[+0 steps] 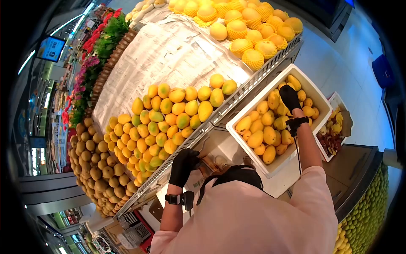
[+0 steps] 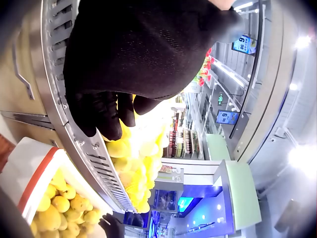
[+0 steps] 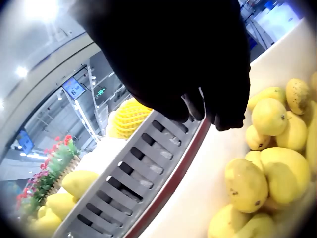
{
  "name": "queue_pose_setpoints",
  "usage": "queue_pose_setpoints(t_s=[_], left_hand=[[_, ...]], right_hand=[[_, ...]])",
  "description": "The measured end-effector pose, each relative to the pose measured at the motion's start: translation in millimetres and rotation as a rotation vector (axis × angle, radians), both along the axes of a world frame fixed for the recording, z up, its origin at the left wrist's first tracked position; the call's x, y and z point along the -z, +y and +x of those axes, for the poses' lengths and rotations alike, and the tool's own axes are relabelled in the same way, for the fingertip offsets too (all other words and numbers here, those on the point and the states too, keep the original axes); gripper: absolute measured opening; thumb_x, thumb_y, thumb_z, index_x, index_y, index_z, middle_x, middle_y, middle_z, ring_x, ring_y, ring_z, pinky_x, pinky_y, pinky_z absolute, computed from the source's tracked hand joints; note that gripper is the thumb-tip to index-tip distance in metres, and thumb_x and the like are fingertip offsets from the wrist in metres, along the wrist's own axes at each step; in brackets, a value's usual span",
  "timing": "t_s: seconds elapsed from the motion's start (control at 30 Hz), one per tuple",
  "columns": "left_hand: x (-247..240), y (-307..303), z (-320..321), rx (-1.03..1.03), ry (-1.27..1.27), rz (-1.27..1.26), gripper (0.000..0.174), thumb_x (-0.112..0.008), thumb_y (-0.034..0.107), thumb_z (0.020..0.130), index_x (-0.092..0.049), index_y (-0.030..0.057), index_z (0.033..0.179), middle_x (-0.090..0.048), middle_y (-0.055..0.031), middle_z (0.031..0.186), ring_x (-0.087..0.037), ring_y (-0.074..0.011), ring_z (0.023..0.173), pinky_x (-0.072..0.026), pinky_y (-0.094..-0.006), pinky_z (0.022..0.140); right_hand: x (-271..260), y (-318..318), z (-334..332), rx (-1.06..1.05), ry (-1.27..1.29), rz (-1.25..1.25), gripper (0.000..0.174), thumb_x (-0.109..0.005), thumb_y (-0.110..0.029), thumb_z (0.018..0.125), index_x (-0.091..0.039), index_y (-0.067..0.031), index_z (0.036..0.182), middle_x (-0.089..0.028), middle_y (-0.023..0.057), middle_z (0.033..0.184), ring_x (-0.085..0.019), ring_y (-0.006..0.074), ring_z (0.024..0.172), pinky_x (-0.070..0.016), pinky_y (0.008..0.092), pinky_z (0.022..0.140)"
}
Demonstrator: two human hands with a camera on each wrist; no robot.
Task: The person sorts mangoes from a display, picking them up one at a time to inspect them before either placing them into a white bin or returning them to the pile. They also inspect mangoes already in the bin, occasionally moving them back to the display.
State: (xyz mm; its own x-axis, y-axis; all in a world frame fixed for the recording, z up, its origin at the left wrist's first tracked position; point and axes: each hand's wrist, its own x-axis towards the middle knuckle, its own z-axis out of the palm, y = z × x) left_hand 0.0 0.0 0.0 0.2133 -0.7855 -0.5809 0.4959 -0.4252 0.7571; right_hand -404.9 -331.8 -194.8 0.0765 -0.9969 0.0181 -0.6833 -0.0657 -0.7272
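My right hand [image 1: 289,99], in a black glove, reaches down over yellow mangoes [image 1: 269,134] in a white foam box [image 1: 248,151]. Its fingers hang loosely in the right wrist view, beside the box wall, and no fruit shows in them. Black-gloved too, my left hand [image 1: 183,167] hovers by the slatted metal rail [image 1: 237,96] of the fruit stand. In the left wrist view its fingers [image 2: 106,116] bend loosely in front of that rail, with nothing visible in them. Behind the rail lie rows of yellow-green mangoes [image 1: 183,121].
Paper [image 1: 169,55] lines the stand behind the mango rows. Yellow fruit in foam nets [image 1: 253,59] sits at its far end, brown round fruit [image 1: 97,169] at the left. A smaller box [image 1: 332,146] of scraps stands beyond the foam box. Green fruit [image 1: 370,211] fills the lower right.
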Motion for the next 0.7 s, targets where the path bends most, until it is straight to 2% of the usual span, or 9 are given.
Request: queue_pose_setpoints(t_s=[0.07,0.17,0.23,0.3,0.37,0.43,0.5,0.53,0.7], left_hand=[[1,-6,1,0.014,-0.019,-0.010,0.023,-0.054,0.024,0.096,-0.058,0.0029,0.106,-0.066,-0.0137,0.100,-0.064,-0.0248,0.091,-0.0525,-0.0358,0.083],[7,-7,6,0.120,-0.177,0.008,0.021,-0.054,0.021,0.097,-0.058,0.0021,0.104,-0.065,-0.0130,0.099,-0.065,-0.0231,0.090,-0.0526,-0.0342,0.082],[6,-8,13,0.296,-0.473,-0.140,0.020,-0.053,0.019,0.097,-0.059,0.0013,0.103,-0.065,-0.0123,0.100,-0.064,-0.0219,0.090,-0.0529,-0.0334,0.081],[9,-15,18,0.328,-0.476,-0.221,0.018,-0.053,0.017,0.096,-0.058,0.0004,0.102,-0.065,-0.0117,0.100,-0.064,-0.0209,0.090,-0.0530,-0.0328,0.081],[5,-19,26,0.218,-0.195,-0.212,0.017,-0.052,0.015,0.096,-0.058,-0.0004,0.102,-0.064,-0.0112,0.099,-0.064,-0.0200,0.089,-0.0532,-0.0323,0.080],[5,-23,43,0.335,-0.541,-0.292,0.015,-0.063,0.005,0.082,-0.062,0.0010,0.097,-0.062,-0.0095,0.092,-0.064,-0.0196,0.084,-0.0521,-0.0306,0.075],[6,-26,57,0.308,-0.546,-0.327,0.017,-0.065,0.000,0.078,-0.063,0.0010,0.095,-0.062,-0.0103,0.090,-0.063,-0.0219,0.082,-0.0516,-0.0316,0.072],[3,-28,62,0.294,-0.549,-0.345,0.018,-0.067,-0.002,0.076,-0.063,0.0010,0.093,-0.061,-0.0108,0.089,-0.063,-0.0231,0.082,-0.0514,-0.0321,0.070],[10,-24,93,0.222,-0.500,-0.343,0.017,-0.063,-0.003,0.079,-0.062,0.0011,0.095,-0.062,-0.0093,0.090,-0.063,-0.0209,0.082,-0.0520,-0.0306,0.071]], right_hand=[[-27,6,23,-0.075,-0.069,-0.063,0.022,-0.057,-0.022,0.088,-0.063,-0.0020,0.093,-0.066,0.0172,0.088,-0.063,0.0359,0.088,-0.0499,0.0400,0.078],[-68,17,47,-0.216,-0.140,0.138,0.025,-0.059,-0.025,0.085,-0.063,-0.0025,0.095,-0.067,0.0174,0.091,-0.065,0.0326,0.088,-0.0507,0.0380,0.080],[-83,27,68,-0.291,-0.210,0.142,0.028,-0.061,-0.024,0.083,-0.063,-0.0020,0.100,-0.068,0.0166,0.093,-0.065,0.0306,0.085,-0.0506,0.0363,0.079],[-95,29,83,-0.340,-0.174,0.125,0.030,-0.062,-0.022,0.082,-0.063,-0.0014,0.103,-0.068,0.0170,0.095,-0.065,0.0311,0.087,-0.0509,0.0360,0.080],[-110,39,106,-0.304,-0.204,0.077,0.030,-0.064,-0.020,0.081,-0.062,-0.0010,0.105,-0.068,0.0176,0.096,-0.065,0.0313,0.087,-0.0512,0.0359,0.081],[-111,38,118,-0.344,-0.187,-0.028,0.040,-0.069,-0.017,0.078,-0.059,-0.0013,0.113,-0.065,0.0195,0.108,-0.063,0.0322,0.099,-0.0495,0.0368,0.089],[-102,44,135,-0.358,-0.003,-0.221,0.054,-0.074,-0.018,0.075,-0.054,-0.0018,0.123,-0.058,0.0217,0.120,-0.056,0.0341,0.112,-0.0450,0.0383,0.098],[-108,46,143,-0.405,0.026,-0.166,0.066,-0.076,-0.021,0.073,-0.048,-0.0026,0.130,-0.051,0.0236,0.129,-0.050,0.0360,0.121,-0.0406,0.0397,0.104],[-121,45,191,-0.371,0.092,-0.203,0.072,-0.077,-0.028,0.072,-0.045,-0.0082,0.133,-0.051,0.0191,0.129,-0.054,0.0372,0.114,-0.0455,0.0450,0.096]])
